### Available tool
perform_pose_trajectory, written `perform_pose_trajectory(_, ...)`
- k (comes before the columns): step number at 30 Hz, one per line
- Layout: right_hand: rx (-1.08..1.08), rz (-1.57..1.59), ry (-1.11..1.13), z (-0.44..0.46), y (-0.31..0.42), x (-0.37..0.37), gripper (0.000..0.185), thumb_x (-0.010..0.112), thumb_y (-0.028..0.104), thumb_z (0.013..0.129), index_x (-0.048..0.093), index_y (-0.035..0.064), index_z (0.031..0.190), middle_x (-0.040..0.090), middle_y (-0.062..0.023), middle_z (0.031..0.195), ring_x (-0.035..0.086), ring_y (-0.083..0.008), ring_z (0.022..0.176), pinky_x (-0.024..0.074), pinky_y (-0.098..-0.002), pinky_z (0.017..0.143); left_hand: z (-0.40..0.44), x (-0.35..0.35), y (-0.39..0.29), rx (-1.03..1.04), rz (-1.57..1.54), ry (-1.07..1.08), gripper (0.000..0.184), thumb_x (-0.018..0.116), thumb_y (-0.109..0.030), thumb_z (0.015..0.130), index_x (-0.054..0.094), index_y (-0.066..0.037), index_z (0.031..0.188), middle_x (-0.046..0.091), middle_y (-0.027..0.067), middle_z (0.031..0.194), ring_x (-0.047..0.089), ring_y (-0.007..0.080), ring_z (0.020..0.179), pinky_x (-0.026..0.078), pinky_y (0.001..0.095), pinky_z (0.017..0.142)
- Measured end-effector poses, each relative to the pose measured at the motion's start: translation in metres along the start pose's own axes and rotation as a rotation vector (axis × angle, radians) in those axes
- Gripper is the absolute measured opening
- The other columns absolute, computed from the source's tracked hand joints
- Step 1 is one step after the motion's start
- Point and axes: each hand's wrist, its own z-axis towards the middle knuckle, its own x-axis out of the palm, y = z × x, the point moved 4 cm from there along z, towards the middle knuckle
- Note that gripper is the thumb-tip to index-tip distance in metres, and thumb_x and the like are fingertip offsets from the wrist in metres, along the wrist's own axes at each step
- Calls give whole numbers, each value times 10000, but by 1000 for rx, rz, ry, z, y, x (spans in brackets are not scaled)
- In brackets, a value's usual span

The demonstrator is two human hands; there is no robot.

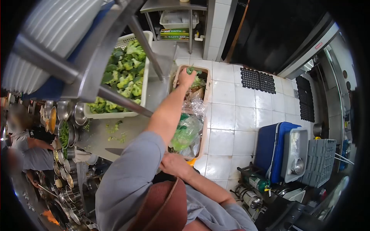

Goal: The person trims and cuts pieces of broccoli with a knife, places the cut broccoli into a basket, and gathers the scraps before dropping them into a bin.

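Note:
Over the far end of a long bin (207, 127), my left hand (186, 78) is closed on some green scraps (191, 70). That bin holds plastic bags, leaves and other waste (195, 94). Close to my body, my right hand (175, 164) has its fingers curled near the bin's near end; what it holds, if anything, is hidden. To the left, a white crate (148, 77) full of broccoli florets (129, 79) stands on the steel counter (92, 133). Small broccoli bits (115, 129) and a knife (113, 151) lie on the counter in front of the crate.
Stacked plates (58, 34) fill a steel shelf at upper left. At far left are pans (65, 109) and two people (32, 148). White floor tiles, a black mat (258, 80), a blue cooler (269, 148), grey crates (318, 161) and metal cylinders (248, 196) are to the right.

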Motion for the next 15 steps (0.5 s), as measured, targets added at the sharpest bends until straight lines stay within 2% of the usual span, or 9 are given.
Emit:
perform_pose_trajectory(1,-31,25,-2,-1,-4,4,456,595,378,952,483,22,1213,653,-231,926,662,-427,806,533,-506,711,5,11,9,-14,210,138,431,704,-310,846,641,-55,1188,702,213,1045,663,372,991,501,431,916)
perform_pose_trajectory(4,-66,52,-5,-5,-8,0,461,596,376,952,479,17,1219,643,-227,885,653,-431,769,529,-505,685,22,17,26,78,227,51,457,714,-302,847,634,-53,1222,696,208,1069,636,373,1080,477,419,966)
perform_pose_trajectory(9,-109,54,-25,-5,-10,7,462,598,384,948,500,22,1218,645,-220,879,655,-431,760,533,-503,681,31,36,47,127,191,41,107,672,-74,807,726,-89,897,701,167,797,694,337,777,545,423,754)
perform_pose_trajectory(10,-127,49,-6,-2,-8,6,462,598,384,948,500,22,1218,645,-220,879,655,-431,760,533,-503,681,25,34,37,217,178,87,190,661,-20,759,735,-99,915,707,166,849,686,338,871,537,407,821)
perform_pose_trajectory(11,-96,3,17,1,-8,4,419,613,361,933,550,20,1168,656,-223,903,662,-420,774,534,-506,684,21,40,33,440,363,197,241,661,-19,745,747,-112,950,695,201,1004,658,355,996,515,407,910)
perform_pose_trajectory(12,-75,-42,50,0,-6,5,379,628,338,918,600,18,1119,668,-227,927,669,-409,788,534,-510,687,-10,29,5,400,604,113,242,639,-40,778,751,-100,985,638,246,1170,616,389,1094,484,428,983)
perform_pose_trajectory(13,-125,-46,98,1,-6,7,379,628,338,918,600,18,1119,668,-227,927,669,-409,788,534,-510,687,-9,32,1,405,616,248,233,597,-95,834,745,-75,1013,587,280,1249,610,412,1100,496,466,963)
perform_pose_trajectory(14,-115,-68,108,3,-16,10,324,641,308,894,636,19,1039,677,-230,935,672,-406,796,534,-514,687,-26,12,-30,311,753,418,242,555,-134,872,746,-59,1000,636,270,1171,637,390,1055,512,467,937)
perform_pose_trajectory(15,-114,-87,131,7,-25,18,274,654,278,870,672,19,959,685,-233,942,675,-402,803,533,-518,688,-38,2,-32,216,489,419,238,564,-177,867,746,-59,966,677,236,1040,668,366,937,531,468,853)
